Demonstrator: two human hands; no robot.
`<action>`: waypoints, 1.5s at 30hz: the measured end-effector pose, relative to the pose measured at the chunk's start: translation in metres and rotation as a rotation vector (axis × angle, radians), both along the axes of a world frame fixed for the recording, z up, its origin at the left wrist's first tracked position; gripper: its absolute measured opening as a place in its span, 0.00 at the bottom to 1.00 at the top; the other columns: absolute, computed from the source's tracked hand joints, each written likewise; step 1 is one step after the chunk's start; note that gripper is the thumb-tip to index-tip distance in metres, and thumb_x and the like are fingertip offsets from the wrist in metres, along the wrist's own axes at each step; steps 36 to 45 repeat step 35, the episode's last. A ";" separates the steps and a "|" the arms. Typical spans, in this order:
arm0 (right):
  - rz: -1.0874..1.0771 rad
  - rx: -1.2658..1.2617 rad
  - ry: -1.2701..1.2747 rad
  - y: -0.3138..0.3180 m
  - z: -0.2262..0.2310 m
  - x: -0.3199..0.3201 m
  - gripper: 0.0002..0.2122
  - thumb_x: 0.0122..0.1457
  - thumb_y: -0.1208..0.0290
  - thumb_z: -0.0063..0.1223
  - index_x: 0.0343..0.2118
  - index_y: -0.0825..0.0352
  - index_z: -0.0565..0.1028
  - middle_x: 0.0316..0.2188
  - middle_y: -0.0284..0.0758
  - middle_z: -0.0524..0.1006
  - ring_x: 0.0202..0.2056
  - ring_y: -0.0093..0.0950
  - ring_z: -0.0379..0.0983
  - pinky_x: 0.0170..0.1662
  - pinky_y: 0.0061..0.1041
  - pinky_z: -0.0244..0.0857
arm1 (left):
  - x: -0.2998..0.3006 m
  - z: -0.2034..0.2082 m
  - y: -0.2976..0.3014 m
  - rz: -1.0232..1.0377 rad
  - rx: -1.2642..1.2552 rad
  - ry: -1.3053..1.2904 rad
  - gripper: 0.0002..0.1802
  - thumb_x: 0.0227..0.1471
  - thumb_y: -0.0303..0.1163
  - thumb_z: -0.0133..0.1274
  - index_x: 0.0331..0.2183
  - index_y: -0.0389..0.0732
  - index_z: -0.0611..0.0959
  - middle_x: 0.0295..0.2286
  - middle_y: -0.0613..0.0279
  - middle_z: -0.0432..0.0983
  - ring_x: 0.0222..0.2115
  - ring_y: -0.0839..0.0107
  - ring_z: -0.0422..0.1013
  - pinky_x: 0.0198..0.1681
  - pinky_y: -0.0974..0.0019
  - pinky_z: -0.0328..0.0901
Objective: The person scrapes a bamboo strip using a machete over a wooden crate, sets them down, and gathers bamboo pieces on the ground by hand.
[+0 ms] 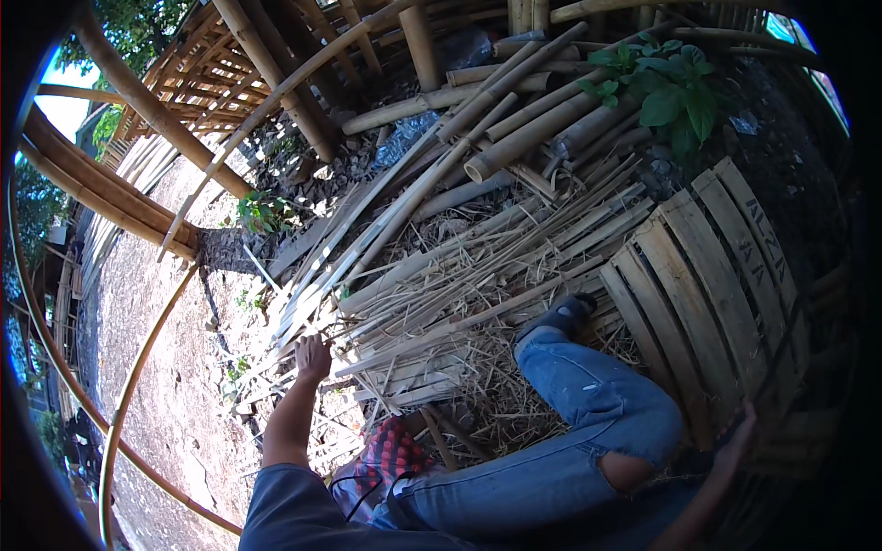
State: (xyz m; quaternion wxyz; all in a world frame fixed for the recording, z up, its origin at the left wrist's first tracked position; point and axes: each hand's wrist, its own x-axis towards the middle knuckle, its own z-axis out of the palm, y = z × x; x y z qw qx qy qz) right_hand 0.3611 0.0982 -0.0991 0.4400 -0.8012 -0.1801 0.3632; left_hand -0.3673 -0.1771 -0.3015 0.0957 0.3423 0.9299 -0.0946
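Note:
My left hand (313, 358) reaches forward, fingers curled down over the near ends of split bamboo strips (395, 321) in a loose heap on the ground. Off to the right, in shadow, my right hand (737, 439) is closed beside a slatted wooden crate (684, 285). A thin dark thing seems to run up from it, too dim to name. Between my hands is my bent leg in torn blue jeans (588, 395), the foot resting among strips and shavings. A red cloth with dark dots (395, 452) lies by my lap.
Thick bamboo poles (542, 129) are stacked beyond the strips, next to a leafy green plant (675, 96). Bamboo posts (152, 115) and a long curved strip (138, 367) stand at the left, over sunlit paved ground (156, 321). Crumpled clear plastic (404, 138) lies near the poles.

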 end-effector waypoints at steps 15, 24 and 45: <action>0.033 -0.023 -0.047 0.010 0.000 -0.029 0.12 0.54 0.56 0.49 0.20 0.56 0.66 0.11 0.24 0.61 0.12 0.20 0.55 0.15 0.22 0.49 | 0.136 -0.067 0.113 -0.461 0.067 -0.111 0.22 0.47 0.38 0.52 0.45 0.41 0.71 0.41 0.57 0.68 0.47 0.60 0.61 0.46 0.50 0.57; 0.041 0.037 -0.038 0.005 0.009 -0.036 0.11 0.51 0.62 0.53 0.19 0.58 0.66 0.11 0.25 0.62 0.11 0.20 0.57 0.15 0.21 0.50 | 0.125 -0.054 0.113 -0.612 0.148 -0.163 0.30 0.36 0.21 0.53 0.46 0.34 0.66 0.40 0.49 0.66 0.44 0.56 0.64 0.44 0.57 0.58; 0.082 0.133 0.088 -0.001 0.013 -0.035 0.11 0.51 0.62 0.53 0.19 0.59 0.66 0.10 0.25 0.62 0.11 0.19 0.56 0.14 0.22 0.50 | 0.089 0.007 0.092 -0.182 0.294 -0.609 0.19 0.43 0.20 0.48 0.41 0.41 0.71 0.39 0.47 0.75 0.42 0.46 0.68 0.49 0.46 0.54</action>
